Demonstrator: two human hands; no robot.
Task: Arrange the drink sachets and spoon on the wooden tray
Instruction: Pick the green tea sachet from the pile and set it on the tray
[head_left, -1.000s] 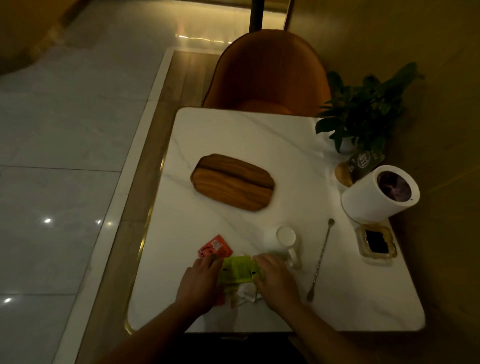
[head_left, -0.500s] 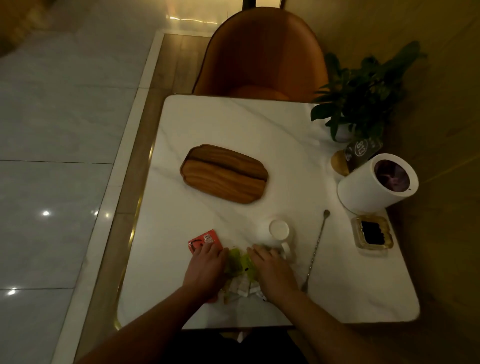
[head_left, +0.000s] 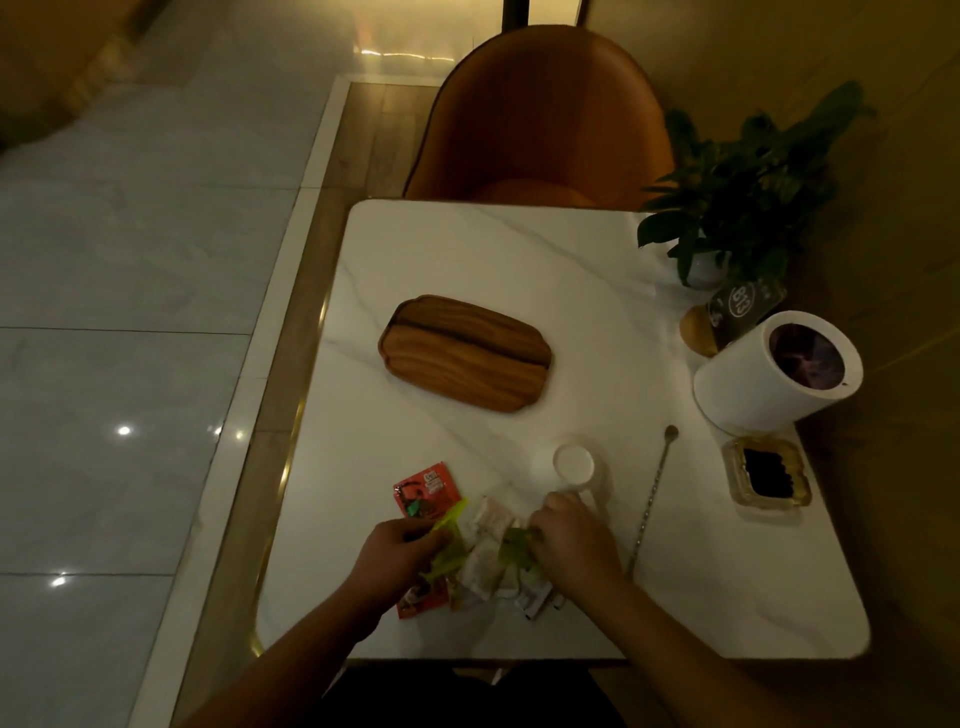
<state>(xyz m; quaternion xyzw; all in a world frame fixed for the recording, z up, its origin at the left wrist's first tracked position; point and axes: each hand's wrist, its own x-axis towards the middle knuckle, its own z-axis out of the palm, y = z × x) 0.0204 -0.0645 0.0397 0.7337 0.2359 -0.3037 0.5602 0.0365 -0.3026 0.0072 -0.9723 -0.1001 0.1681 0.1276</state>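
My left hand is at the near edge of the table. Its fingers are curled round a green sachet, which is tilted up off the surface. My right hand is near it on the right, fingertips bent down and pinching a second green sachet, crumpled against the heap. Between my hands the white sachets lie in a loose, overlapping pile. A red sachet lies flat just beyond my left hand, and a second red sachet pokes out from under my left wrist at the near side. The spoon lies on the table to the right of my right hand, bowl at the far end, apart from the pile. The tray sits farther off, about mid-table, well apart from the sachets. A white cup stands just beyond my right hand.
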